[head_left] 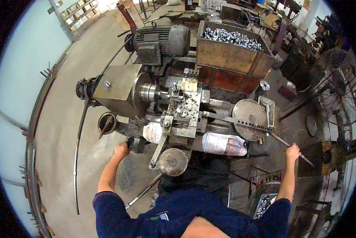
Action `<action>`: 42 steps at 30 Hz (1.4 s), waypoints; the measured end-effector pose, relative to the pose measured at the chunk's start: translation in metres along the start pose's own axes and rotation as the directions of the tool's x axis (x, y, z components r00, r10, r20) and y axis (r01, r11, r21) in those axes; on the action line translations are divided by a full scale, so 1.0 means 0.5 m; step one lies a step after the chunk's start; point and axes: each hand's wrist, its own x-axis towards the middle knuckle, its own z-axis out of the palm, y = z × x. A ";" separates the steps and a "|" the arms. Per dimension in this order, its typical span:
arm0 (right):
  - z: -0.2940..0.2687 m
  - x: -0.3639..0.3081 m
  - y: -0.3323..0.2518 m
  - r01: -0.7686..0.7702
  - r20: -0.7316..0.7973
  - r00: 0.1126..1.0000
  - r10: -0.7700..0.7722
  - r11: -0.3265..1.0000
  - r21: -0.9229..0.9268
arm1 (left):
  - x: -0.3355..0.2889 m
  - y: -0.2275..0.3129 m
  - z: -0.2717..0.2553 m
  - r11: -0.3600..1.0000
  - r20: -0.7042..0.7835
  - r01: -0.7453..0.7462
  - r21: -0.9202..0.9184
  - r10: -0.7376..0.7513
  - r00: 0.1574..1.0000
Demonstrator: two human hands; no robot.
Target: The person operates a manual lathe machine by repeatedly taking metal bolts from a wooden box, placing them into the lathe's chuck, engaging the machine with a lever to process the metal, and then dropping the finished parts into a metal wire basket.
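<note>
A small lathe stands before me, its spindle nose [149, 93] facing a grimy tool slide [186, 109] strewn with dark chips. My right hand [293, 152] is wrapped round a long metal lever [280, 139], which joins a perforated flat bar [235, 120] running to the slide. At the machine's front left, my left hand [122, 149] is closed at a small dark handle [130, 141], partly hidden by the fingers. Nearer my body, a round metal disc [173, 162] sits by a slanting rod [145, 190]. Another large disc [249, 115] lies under the flat bar.
Behind the slide stands a rusty bin [229, 55] heaped with small shiny metal parts. A motor [162, 41] sits at the back, a round pot with a brush [106, 122] at left. Printed sacking [224, 144] covers the bed front. A fan [336, 89] stands right.
</note>
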 end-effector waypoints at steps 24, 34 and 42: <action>-0.615 -0.514 -0.859 0.998 -0.323 -0.055 -0.945 -0.059 0.003 | -0.293 -0.122 -0.352 0.871 -0.454 0.425 -0.247 -0.491 0.743; -0.647 -0.439 -0.769 0.996 -0.616 -0.079 -0.784 -0.080 -0.026 | -0.274 -0.159 -0.350 0.325 -0.001 0.122 -0.938 -0.356 0.935; -0.698 -0.077 -0.598 0.899 -0.840 0.245 -0.484 0.438 0.009 | -0.274 -0.159 -0.332 0.251 -0.027 0.072 -0.965 -0.368 0.929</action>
